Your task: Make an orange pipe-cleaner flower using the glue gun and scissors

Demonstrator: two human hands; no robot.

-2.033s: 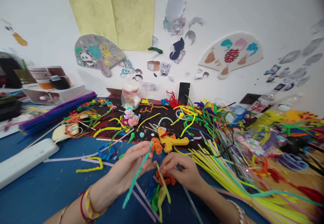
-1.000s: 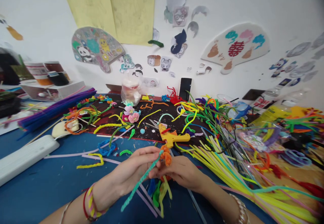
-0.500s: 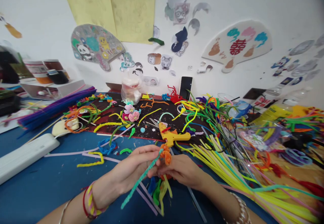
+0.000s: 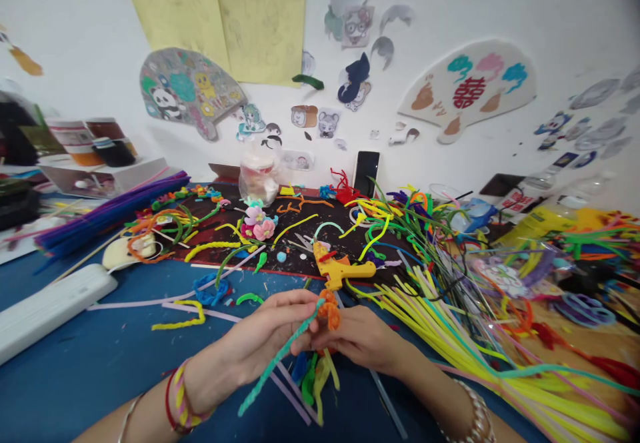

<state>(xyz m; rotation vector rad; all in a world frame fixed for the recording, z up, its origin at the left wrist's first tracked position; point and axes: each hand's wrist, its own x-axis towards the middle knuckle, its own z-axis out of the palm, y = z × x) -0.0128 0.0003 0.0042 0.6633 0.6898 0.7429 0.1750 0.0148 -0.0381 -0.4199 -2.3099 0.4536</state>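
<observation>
My left hand [image 4: 265, 336] pinches a twisted teal pipe cleaner [image 4: 277, 356] near its top end, and the rest slants down toward me. That tip meets an orange coiled pipe-cleaner piece [image 4: 329, 311], which my right hand [image 4: 360, 339] holds from below and the side. The two hands touch at the fingertips. Under them lie loose green, blue and yellow pipe-cleaner pieces [image 4: 317, 379], partly hidden by my fingers.
A yellow glue gun [image 4: 340, 271] lies just beyond my hands on a dark mat [image 4: 225, 266]. A long bundle of yellow-green pipe cleaners [image 4: 450, 343] fans out to the right. A white power strip [image 4: 50, 309] lies at left, with a purple pipe-cleaner bundle [image 4: 110, 216] behind it.
My hands have come closer together and the orange coil now sits up between my fingers against the teal tip. The view has tilted slightly, and the hands have barely moved in the last half second.
</observation>
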